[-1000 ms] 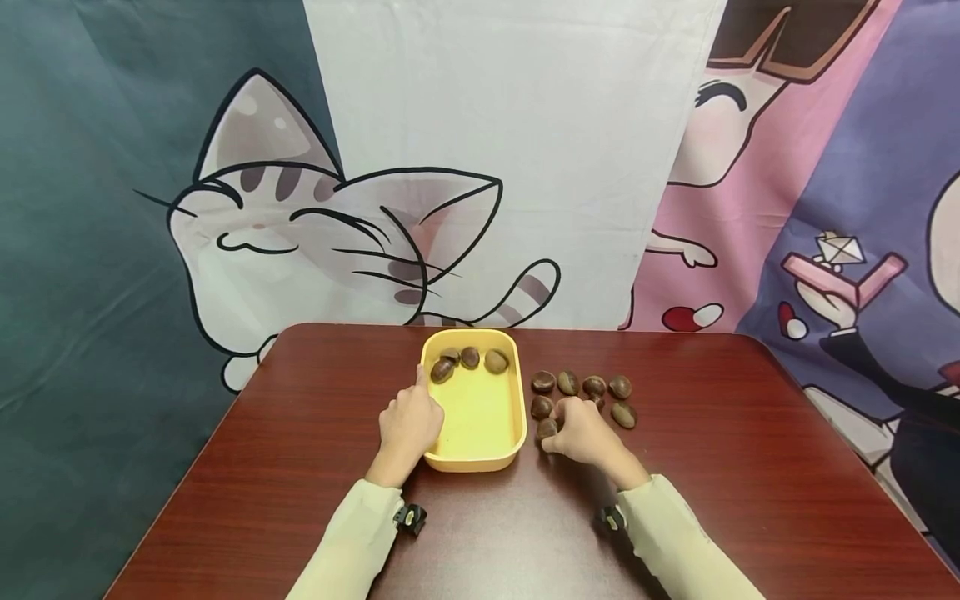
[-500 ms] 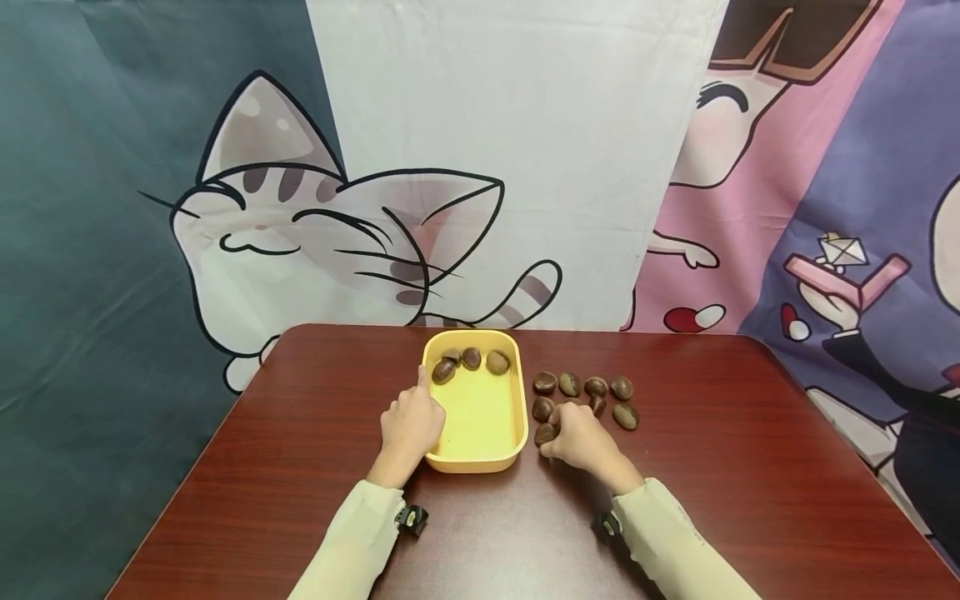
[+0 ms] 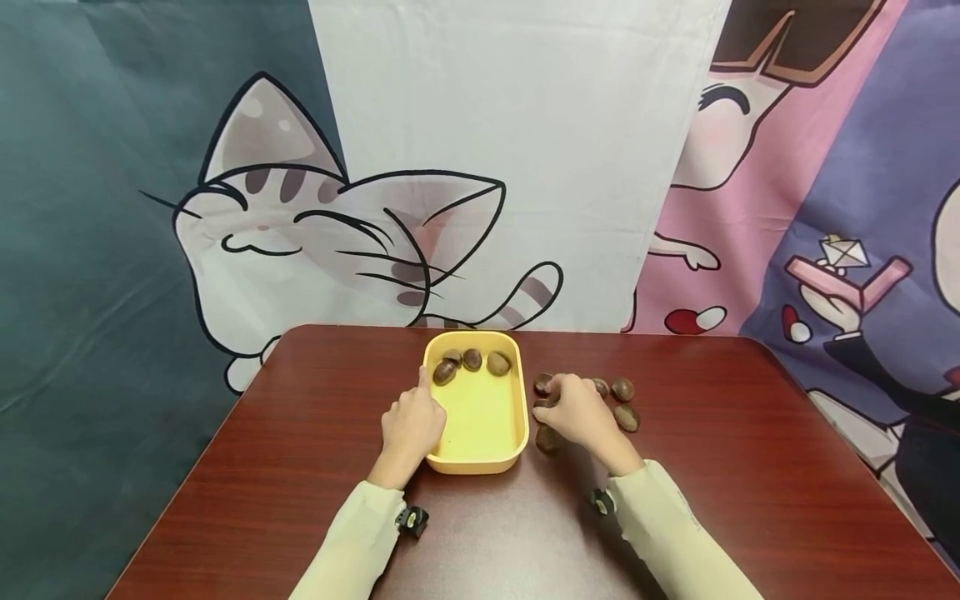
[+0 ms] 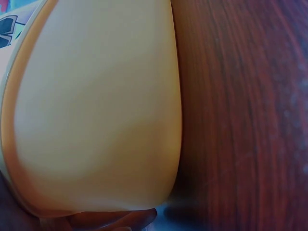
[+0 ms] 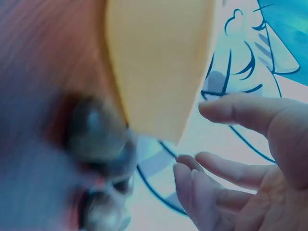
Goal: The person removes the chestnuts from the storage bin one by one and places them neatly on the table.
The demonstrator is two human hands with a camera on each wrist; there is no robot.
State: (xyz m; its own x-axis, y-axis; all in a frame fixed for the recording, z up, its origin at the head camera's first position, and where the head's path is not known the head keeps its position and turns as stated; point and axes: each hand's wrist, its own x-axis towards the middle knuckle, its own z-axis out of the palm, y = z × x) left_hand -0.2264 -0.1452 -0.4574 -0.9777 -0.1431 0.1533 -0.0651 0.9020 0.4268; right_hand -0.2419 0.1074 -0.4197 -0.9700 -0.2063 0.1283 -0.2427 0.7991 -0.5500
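A yellow plastic box (image 3: 480, 421) stands on the table with several brown chestnuts (image 3: 444, 372) at its far end. My left hand (image 3: 408, 425) grips its left side, the index finger stretched forward along the rim. The left wrist view shows the box wall filling the picture and part of the fingers (image 4: 110, 220) at its lower edge. To the right of the box, my right hand (image 3: 585, 415) is over a group of chestnuts (image 3: 548, 439) and hides some. In the right wrist view its thumb and fingers are apart, with nothing between them; chestnuts (image 5: 96, 130) appear blurred beside it.
The dark red wooden table (image 3: 315, 417) reaches back to a cloth backdrop (image 3: 487, 100) printed with cartoon figures. More chestnuts (image 3: 626, 417) lie at the right of the group. A small black device (image 3: 412, 520) is worn on each wrist.
My right hand has come away from the nearest chestnut and moved forward over the others. That chestnut still lies on the table. My left hand and the box stay in place.
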